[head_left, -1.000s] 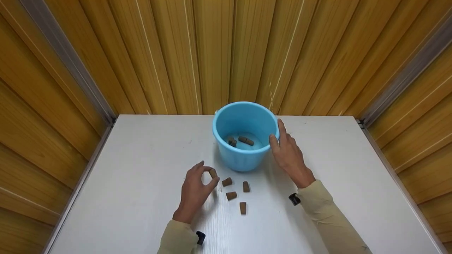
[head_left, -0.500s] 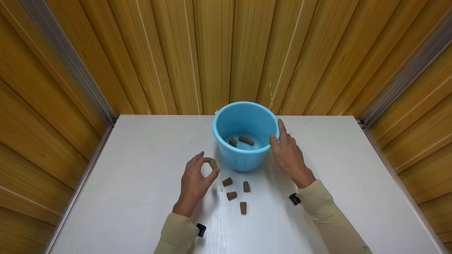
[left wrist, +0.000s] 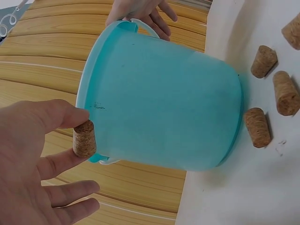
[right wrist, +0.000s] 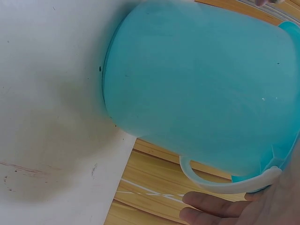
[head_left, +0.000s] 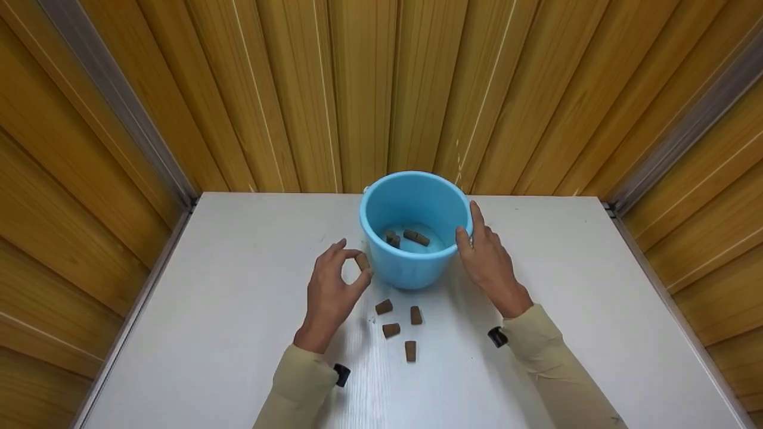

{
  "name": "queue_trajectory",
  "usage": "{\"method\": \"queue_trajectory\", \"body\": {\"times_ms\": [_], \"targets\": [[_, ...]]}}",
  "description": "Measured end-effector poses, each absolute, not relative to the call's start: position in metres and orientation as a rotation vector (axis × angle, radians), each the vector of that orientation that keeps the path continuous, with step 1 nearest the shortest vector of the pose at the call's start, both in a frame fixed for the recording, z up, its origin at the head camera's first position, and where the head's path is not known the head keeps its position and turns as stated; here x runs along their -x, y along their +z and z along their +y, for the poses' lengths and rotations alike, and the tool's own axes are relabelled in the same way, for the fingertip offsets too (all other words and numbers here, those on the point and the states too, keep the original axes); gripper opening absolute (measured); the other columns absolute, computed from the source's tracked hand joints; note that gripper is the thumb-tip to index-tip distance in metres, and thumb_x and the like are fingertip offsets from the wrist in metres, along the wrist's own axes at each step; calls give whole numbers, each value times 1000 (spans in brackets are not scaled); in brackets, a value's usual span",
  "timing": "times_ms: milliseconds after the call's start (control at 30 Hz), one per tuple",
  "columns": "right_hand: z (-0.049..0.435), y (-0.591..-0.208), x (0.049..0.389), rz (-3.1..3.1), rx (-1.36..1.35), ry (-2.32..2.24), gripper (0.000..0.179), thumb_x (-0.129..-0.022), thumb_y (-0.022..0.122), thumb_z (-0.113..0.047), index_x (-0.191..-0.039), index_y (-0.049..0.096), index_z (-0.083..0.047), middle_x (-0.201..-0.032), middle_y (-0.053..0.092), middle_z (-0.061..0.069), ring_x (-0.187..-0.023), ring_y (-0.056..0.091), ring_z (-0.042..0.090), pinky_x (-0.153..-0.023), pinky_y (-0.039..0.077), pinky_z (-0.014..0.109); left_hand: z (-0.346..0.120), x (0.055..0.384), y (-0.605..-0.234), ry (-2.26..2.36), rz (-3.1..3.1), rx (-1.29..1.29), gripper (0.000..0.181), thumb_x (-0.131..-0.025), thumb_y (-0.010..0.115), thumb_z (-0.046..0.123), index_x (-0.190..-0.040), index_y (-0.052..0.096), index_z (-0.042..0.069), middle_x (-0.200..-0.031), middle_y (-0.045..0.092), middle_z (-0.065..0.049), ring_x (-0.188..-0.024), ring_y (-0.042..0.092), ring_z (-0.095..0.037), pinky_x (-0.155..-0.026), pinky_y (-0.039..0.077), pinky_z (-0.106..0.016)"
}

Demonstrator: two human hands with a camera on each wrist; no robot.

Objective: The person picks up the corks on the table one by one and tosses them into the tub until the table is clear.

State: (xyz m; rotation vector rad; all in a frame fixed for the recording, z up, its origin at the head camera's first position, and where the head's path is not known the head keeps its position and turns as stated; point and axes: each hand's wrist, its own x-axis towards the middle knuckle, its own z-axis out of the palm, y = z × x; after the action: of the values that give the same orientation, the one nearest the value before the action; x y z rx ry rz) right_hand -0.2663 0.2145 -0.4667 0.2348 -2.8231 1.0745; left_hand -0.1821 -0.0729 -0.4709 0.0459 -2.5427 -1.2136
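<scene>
A light blue bucket (head_left: 408, 271) stands upright on the white table, with several corks (head_left: 416, 238) lying on its bottom. My left hand (head_left: 326, 292) pinches a cork (head_left: 362, 261) between thumb and index finger, just left of the bucket and below its rim in the head view. In the left wrist view, that cork (left wrist: 84, 139) is held near the bucket's rim, the other fingers spread. My right hand (head_left: 490, 265) grips the bucket's right rim, thumb at the top edge and fingers outside. The right wrist view shows its fingers (right wrist: 211, 206) beside the white handle (right wrist: 225, 187).
Several more corks (head_left: 391, 330) lie loose on the white table (head_left: 238, 310) in front of the bucket. Behind the table rises a wood-look panel wall (head_left: 357, 89), with similar panels on both sides. Grey metal rails (head_left: 137, 113) run along the corners.
My left hand has lifted the cork off the table area and moved it forward, up alongside the bucket. My right hand and the bucket have stayed in place.
</scene>
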Motion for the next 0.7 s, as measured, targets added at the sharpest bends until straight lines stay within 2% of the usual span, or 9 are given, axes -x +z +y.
{"method": "queue_trajectory", "body": {"times_ms": [300,533,700], "targets": [[214,-467,266,-2829,-224,1082,75,-113,35,-49,-172,5,-14,-151,50,27,-129,54,45,-101,47,70,-71,189,-458,-1206,-2513,-11,33,-91,84,26,-120,75,12,-154,56,-15,-147,46,-38,-116,38,-63],[215,-468,266,-2795,-239,1076,74,-112,37,-47,-171,9,-13,-143,57,28,-123,58,44,-96,51,66,-67,194,-451,-1208,-2436,85,34,-90,86,22,-119,76,8,-150,59,-17,-144,49,-39,-114,41,-62],[214,-468,266,-2796,-240,1076,74,-112,36,-48,-171,9,-12,-144,56,27,-122,58,43,-96,51,66,-64,198,-447,-1210,-2418,135,35,-90,87,22,-119,75,8,-150,60,-16,-143,50,-38,-113,43,-60]]}}
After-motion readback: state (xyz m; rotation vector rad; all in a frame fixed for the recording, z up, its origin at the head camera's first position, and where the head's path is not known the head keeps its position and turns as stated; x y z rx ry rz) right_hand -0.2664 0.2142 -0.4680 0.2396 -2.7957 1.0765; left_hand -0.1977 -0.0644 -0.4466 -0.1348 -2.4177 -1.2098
